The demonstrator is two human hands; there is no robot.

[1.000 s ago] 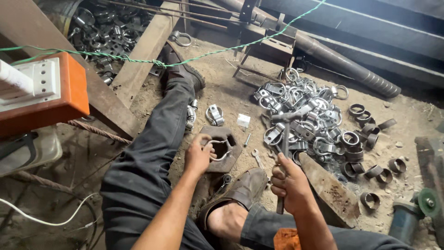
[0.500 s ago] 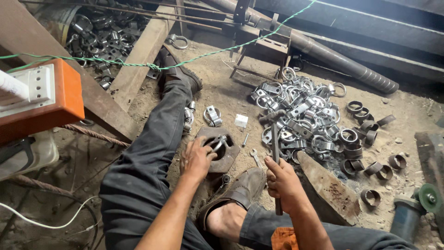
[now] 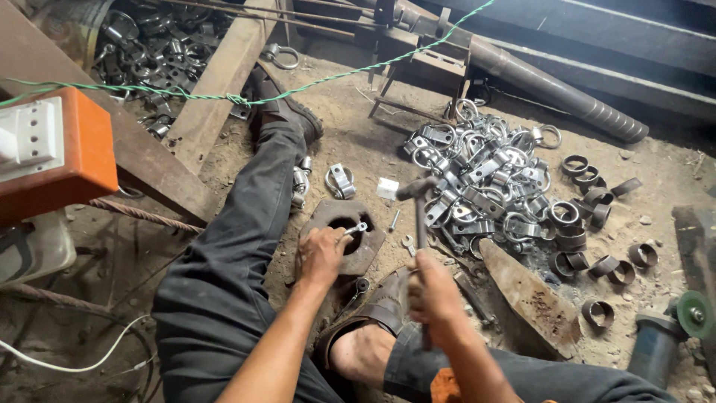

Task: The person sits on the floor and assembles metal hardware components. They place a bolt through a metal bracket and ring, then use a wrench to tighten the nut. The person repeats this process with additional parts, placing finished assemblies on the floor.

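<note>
I sit on a dirt floor with my legs stretched out. My left hand (image 3: 322, 255) holds a small metal clamp piece (image 3: 355, 229) over the hole of a rusty steel plate (image 3: 367, 250). My right hand (image 3: 432, 292) grips the handle of a hammer (image 3: 418, 195), whose head is lifted above the plate and blurred. A single finished clamp (image 3: 341, 180) lies just beyond the plate.
A heap of metal pipe clamps (image 3: 485, 183) and cut rings (image 3: 597, 224) lies to the right. A rusty flat bar (image 3: 533, 295), a grinder (image 3: 682, 325), an orange box (image 3: 60, 153), a green string (image 3: 246, 97) and a wooden plank (image 3: 212, 89) surround me.
My right hand has raised the hammer from a low, flat position to upright above the plate. The left hand stays on the piece at the plate.
</note>
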